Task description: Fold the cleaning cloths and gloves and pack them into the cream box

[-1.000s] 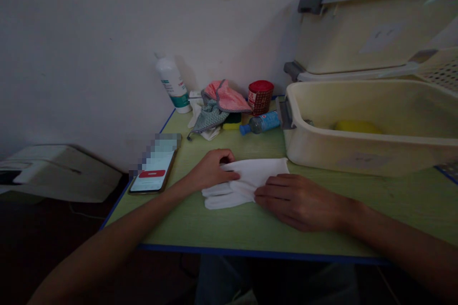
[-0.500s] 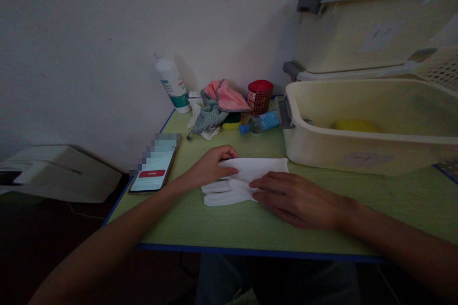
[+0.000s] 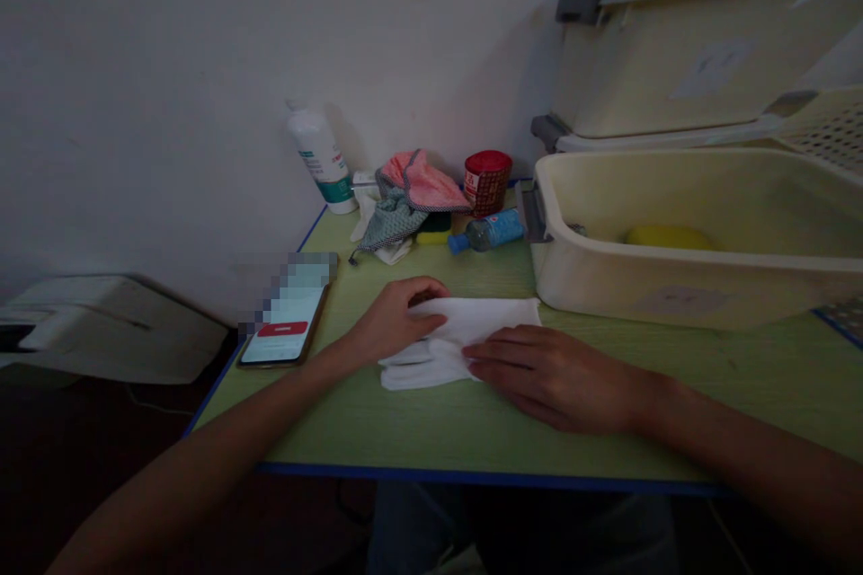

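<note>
A white cloth glove (image 3: pixel 492 314) lies flat on the green tabletop, its finger ends towards the left and its cuff towards the right. My left hand (image 3: pixel 391 319) rests on the upper finger end, thumb stretched over the cloth and apart from the curved index finger; its other fingers are mostly hidden. From the right, my right hand (image 3: pixel 553 377) reaches over the lower side of the glove. Its fingers lie side by side, slightly bent, with the tips touching the cloth near the glove's thumb; its own thumb is out of sight.
Left of the glove lies a phone (image 3: pixel 287 314). Behind are a white bottle (image 3: pixel 324 162), crumpled pink and grey cloths (image 3: pixel 422 180), a sponge (image 3: pixel 433 236), a red canister (image 3: pixel 486 184) and a small blue-capped bottle (image 3: pixel 489 231). An open cream bin (image 3: pixel 627 287) stands at right.
Hands and glove hold nearly the same place. My right fingertips sit slightly further left on the glove; the whole view has shifted a little.
</note>
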The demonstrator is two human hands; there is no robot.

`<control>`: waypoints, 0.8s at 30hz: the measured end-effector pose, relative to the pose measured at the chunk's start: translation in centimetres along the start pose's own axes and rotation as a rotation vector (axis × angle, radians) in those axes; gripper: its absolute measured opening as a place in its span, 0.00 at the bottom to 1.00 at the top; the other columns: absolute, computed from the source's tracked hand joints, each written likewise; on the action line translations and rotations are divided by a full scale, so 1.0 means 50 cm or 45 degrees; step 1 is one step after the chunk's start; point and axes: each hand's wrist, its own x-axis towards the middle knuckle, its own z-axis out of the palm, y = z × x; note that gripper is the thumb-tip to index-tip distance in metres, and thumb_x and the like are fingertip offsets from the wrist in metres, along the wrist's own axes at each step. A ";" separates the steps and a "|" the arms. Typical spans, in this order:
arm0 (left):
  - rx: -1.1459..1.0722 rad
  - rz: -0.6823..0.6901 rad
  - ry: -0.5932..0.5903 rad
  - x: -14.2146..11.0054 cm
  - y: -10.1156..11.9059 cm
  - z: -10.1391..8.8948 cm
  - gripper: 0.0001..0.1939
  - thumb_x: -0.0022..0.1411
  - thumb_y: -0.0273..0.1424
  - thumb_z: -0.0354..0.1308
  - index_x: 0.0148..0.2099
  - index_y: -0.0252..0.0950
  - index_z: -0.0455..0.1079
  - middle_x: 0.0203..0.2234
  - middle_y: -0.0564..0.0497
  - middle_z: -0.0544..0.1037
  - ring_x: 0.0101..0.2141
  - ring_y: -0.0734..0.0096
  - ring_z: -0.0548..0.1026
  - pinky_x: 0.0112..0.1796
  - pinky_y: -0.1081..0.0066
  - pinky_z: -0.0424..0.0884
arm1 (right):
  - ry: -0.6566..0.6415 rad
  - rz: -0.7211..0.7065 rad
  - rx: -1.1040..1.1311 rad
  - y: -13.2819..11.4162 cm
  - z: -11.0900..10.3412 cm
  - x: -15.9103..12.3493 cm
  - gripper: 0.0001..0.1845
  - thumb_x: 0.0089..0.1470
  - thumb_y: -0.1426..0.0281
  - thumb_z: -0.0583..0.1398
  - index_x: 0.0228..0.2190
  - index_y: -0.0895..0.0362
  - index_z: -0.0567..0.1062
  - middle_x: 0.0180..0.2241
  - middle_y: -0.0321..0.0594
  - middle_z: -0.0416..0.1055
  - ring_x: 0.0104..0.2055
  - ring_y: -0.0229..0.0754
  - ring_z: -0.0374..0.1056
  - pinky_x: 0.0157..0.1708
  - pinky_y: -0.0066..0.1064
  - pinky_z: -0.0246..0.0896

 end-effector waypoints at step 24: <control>0.341 0.752 -0.585 -0.056 0.031 -0.017 0.22 0.59 0.44 0.54 0.48 0.32 0.70 0.47 0.37 0.68 0.50 0.55 0.65 0.52 0.57 0.60 | 0.121 0.523 -0.192 0.025 0.017 -0.013 0.11 0.54 0.81 0.54 0.37 0.61 0.73 0.36 0.45 0.68 0.32 0.41 0.67 0.32 0.34 0.67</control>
